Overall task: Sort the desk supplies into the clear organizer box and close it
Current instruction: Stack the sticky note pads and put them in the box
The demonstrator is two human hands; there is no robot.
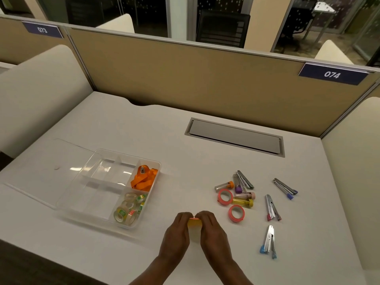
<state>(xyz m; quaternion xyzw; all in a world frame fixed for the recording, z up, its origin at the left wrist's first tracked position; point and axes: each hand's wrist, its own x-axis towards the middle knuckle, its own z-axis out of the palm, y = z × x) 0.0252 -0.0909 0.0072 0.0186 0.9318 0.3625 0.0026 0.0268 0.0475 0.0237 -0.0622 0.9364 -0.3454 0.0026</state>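
A: Two hands meet at six o'clock on the tabletop [144,130]. The left hand [174,233] and right hand [211,231] have curled fingers and pinch one small pink-edged roll [194,220] between them.
B: And the clear organizer box [129,155]?
A: At ten o'clock from the hands, with its lid [41,177] lying open at nine o'clock. An orange strap [144,179] fills its far right compartment and clear tape rolls [128,208] the near right.
B: Loose things?
A: Pink tape rolls [225,196], capped tubes [242,202] and staplers [271,207], at two o'clock.
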